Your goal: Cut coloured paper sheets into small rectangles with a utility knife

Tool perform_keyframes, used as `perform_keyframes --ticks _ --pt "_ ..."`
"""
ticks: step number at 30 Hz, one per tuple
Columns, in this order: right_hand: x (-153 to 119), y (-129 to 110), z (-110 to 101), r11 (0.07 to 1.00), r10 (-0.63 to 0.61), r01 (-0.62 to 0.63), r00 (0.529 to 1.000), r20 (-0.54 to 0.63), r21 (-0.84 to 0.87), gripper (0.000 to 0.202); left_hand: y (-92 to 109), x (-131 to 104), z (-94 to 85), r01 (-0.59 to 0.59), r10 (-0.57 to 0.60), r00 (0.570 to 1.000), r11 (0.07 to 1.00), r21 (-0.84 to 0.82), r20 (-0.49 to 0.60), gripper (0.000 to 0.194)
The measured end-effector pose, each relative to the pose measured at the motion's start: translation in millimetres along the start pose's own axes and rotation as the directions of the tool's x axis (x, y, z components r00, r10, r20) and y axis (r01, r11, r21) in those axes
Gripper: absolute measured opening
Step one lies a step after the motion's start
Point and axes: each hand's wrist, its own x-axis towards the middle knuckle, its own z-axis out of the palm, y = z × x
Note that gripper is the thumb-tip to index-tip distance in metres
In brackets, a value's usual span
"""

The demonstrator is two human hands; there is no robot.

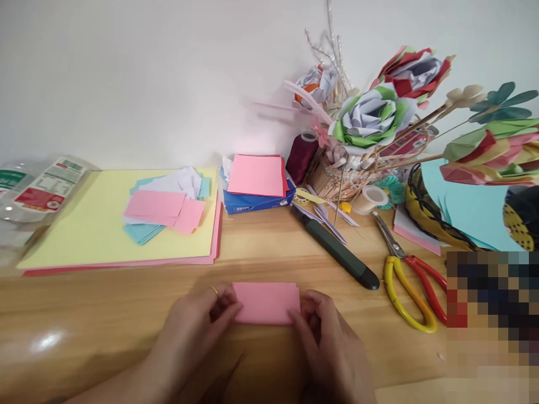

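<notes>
A folded pink sheet of paper [266, 303] is held level between both hands, just over the wooden table. My left hand [206, 314], with a ring on one finger, pinches its left end between thumb and fingers. At the right end, my right hand [322, 331] grips the paper the same way, thumb on the near face. The sheet's long fold or edge faces me, and its upper right corner shows a second layer. Fingers behind the paper are partly hidden.
Large yellow sheets [84, 224] bear several small pink, white and teal pieces [154, 203]. Pink squares [256, 175] lie on a blue tissue pack [256, 202]. A utility knife [337, 247], scissors [404, 264], thread spool [302, 154], paper flowers [370, 115] and a basket [438, 224] stand rightward.
</notes>
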Motion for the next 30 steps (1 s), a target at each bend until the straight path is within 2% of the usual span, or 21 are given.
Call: perform_keyframes --ticks 3,6,11,17,24,26,30 --pt "0.5 -6.3 2.5 0.995 0.082 -0.084 0.996 -0.041 -0.057 0.033 -0.2 0.4 -0.7 -0.073 0.076 0.997 0.993 0.094 -0.026 0.017" --pt "0.3 -9.1 4.2 0.992 0.100 -0.103 0.994 -0.040 -0.072 0.036 -4.1 -2.0 1.2 -0.125 0.134 0.990 0.978 0.170 -0.040 0.019" --pt "1.6 -8.1 4.9 0.997 0.002 -0.008 0.998 -0.065 -0.081 0.032 -14.0 -7.0 2.8 -0.186 0.195 0.981 0.948 0.258 -0.008 0.020" --pt "2.9 -8.9 6.1 0.989 -0.068 0.054 0.993 -0.099 -0.140 0.030 -23.2 -1.4 -4.7 -0.428 0.431 0.901 0.860 0.276 0.053 0.013" --pt "3.0 -9.3 7.1 0.991 -0.054 0.040 0.993 -0.109 -0.127 0.030 -28.3 1.9 -7.4 -0.534 0.563 0.826 0.761 0.368 0.034 0.021" --pt "3.1 -9.2 7.0 0.991 -0.052 0.039 0.994 -0.101 -0.128 0.030 -29.6 0.4 -7.7 -0.521 0.553 0.833 0.770 0.370 0.021 0.024" --pt "3.3 -9.1 6.5 0.989 -0.052 0.039 0.995 -0.085 -0.144 0.031 -32.9 -6.6 -6.1 -0.478 0.475 0.875 0.813 0.333 0.096 0.030"
